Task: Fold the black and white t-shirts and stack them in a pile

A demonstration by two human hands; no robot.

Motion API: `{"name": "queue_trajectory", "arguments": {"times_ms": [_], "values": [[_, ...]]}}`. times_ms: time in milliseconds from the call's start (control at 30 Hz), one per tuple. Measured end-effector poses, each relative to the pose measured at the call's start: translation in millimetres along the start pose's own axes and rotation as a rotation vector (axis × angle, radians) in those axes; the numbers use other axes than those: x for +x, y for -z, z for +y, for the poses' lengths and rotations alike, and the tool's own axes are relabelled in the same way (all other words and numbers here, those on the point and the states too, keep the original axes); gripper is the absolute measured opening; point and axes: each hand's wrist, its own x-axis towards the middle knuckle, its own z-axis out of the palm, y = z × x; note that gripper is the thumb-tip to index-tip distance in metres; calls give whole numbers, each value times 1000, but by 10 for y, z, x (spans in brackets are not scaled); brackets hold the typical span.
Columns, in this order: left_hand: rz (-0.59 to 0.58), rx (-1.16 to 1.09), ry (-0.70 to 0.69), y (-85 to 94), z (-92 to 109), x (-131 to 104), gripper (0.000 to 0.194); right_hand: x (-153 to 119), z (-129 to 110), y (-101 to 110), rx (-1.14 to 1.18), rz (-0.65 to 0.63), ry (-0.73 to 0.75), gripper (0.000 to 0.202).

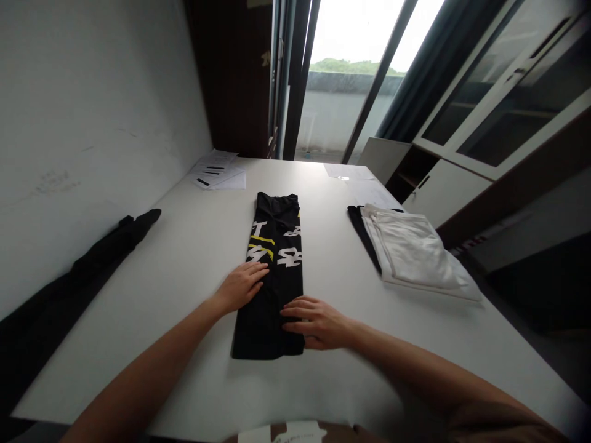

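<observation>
A black garment with white and yellow print lies folded into a long narrow strip in the middle of the white table. My left hand rests flat on its left edge about halfway along, fingers spread. My right hand presses flat on the right side of its near end, fingers pointing left. Neither hand grips the cloth.
A stack of folded white and black clothes lies at the right. Papers sit at the far left corner, more sheets at the far right. A black folded umbrella lies along the left wall. Cabinets stand at the right.
</observation>
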Motion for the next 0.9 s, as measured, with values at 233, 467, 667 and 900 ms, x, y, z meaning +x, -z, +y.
{"name": "queue_trajectory", "arguments": {"times_ms": [233, 467, 667, 900], "values": [[-13, -25, -2, -25, 6, 5, 46, -29, -20, -44, 89, 202, -63, 31], [-179, -220, -119, 239, 56, 0, 66, -122, 52, 14, 420, 440, -467, 23], [-395, -420, -218, 414, 336, -42, 84, -120, 168, 71, 732, 631, -781, 34], [-120, -505, -11, 184, 618, -44, 59, -66, 185, 84, 888, 731, -829, 42]]}}
